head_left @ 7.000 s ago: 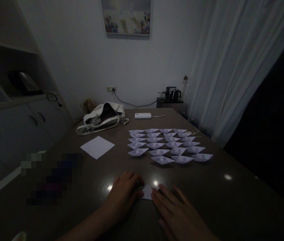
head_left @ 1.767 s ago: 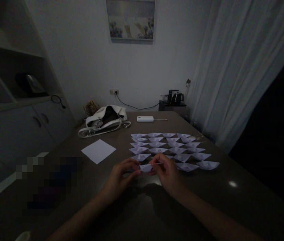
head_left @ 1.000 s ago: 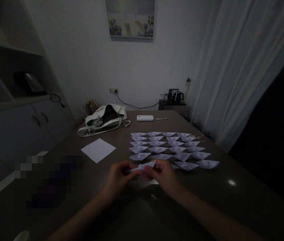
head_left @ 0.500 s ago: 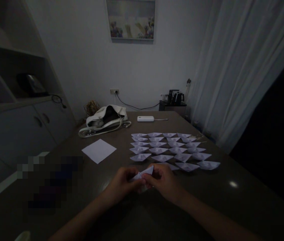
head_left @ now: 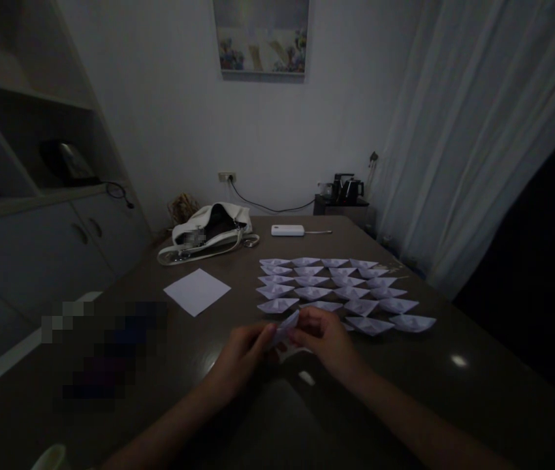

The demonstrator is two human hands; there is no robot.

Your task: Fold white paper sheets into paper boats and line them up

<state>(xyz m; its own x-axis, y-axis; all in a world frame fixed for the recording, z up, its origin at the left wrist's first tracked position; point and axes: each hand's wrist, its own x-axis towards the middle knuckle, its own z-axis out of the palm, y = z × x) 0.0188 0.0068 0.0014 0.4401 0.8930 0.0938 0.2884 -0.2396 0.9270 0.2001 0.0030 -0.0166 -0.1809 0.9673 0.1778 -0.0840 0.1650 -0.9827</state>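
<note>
Between my two hands is a small folded white paper boat (head_left: 287,325), held just above the table. My left hand (head_left: 244,356) pinches its left end, thumb on top. The fingers of my right hand (head_left: 324,336) are closed on its right end. Part of the folded paper is covered by my fingers. Just beyond my hands, several finished paper boats (head_left: 313,293) stand in rows on the table, and my right hand hides part of the nearest row. To the left lies a flat square sheet of white paper (head_left: 197,292).
A white handbag (head_left: 209,228) lies on the dark table (head_left: 238,418) at the far left. Behind the boats is a white power bank (head_left: 287,230) with a short cable. Part of a pale cup (head_left: 51,457) shows at the lower left. A blurred patch covers the left side.
Both hands have risen slightly and tilted the folded paper more steeply. My left thumb has shifted back from the middle toward its left end. The whole view has shifted a little.
</note>
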